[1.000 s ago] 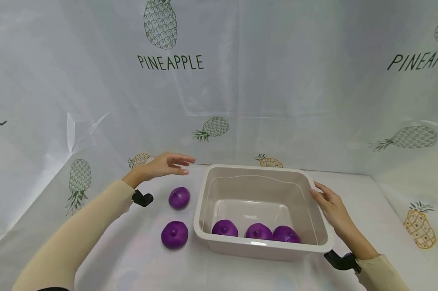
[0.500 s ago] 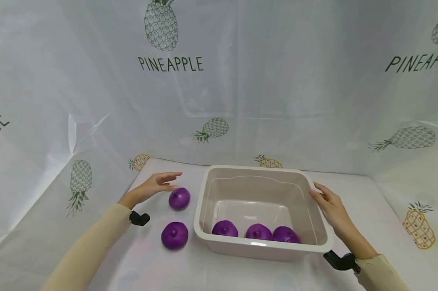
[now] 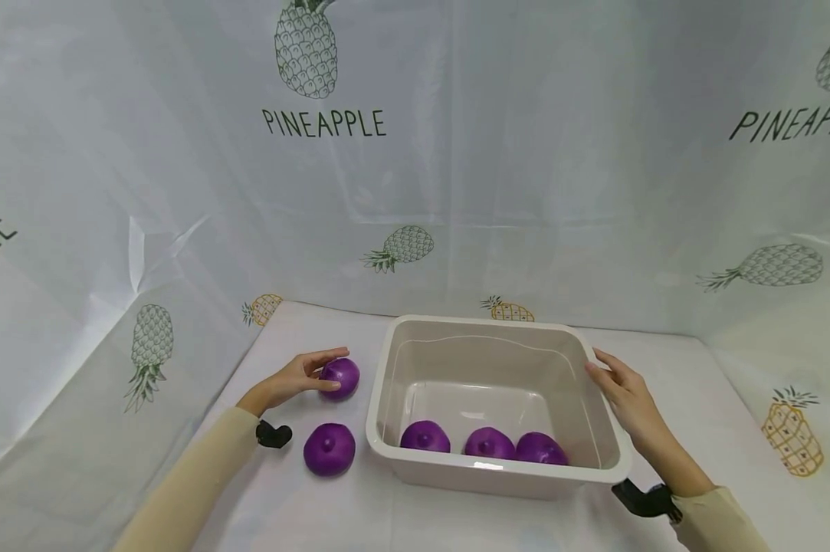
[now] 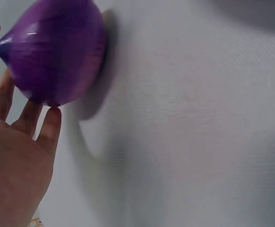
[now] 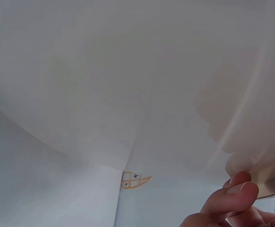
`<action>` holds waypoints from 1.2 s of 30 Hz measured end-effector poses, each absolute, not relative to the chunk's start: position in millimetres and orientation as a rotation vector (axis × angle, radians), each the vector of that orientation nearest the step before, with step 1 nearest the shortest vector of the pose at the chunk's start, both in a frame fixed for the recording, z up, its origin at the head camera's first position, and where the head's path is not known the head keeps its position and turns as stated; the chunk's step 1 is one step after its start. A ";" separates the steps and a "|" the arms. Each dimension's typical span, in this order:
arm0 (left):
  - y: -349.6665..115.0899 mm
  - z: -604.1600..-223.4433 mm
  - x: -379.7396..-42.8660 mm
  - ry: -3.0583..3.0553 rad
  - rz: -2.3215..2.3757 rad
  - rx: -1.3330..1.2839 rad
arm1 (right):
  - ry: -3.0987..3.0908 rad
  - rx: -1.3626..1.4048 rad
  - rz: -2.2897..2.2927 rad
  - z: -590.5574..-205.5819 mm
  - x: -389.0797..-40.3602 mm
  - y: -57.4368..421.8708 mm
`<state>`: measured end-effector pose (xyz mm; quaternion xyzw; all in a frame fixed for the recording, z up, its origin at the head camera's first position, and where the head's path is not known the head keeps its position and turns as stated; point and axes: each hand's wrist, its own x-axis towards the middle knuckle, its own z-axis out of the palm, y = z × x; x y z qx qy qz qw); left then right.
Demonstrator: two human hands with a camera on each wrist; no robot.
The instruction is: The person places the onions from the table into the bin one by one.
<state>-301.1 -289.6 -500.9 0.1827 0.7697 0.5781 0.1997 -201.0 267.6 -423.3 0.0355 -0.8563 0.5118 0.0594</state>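
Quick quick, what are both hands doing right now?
Left hand: holding the farther purple onion outside the bin, fingers and thumb around it.
Right hand: holding the rim of the beige bin.

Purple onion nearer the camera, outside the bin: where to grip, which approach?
I'd grip the near onion around its widest part, thumb and fingers on opposite flanks, coming from above or from its left. It's round, and the small nub facing the camera offers little to pinch. The bin stands close on its right, so that side looks tighter.
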 end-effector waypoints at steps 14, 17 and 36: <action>-291.0 -520.1 -300.9 2.198 1.608 0.504 | -2.591 0.092 1.562 -425.2 -200.8 266.5; -290.3 -522.1 -301.2 2.210 1.622 0.509 | -2.580 0.097 1.568 -425.2 -200.6 266.9; -291.6 -508.2 -299.1 2.300 1.584 0.434 | -2.578 0.104 1.567 -423.7 -200.5 268.0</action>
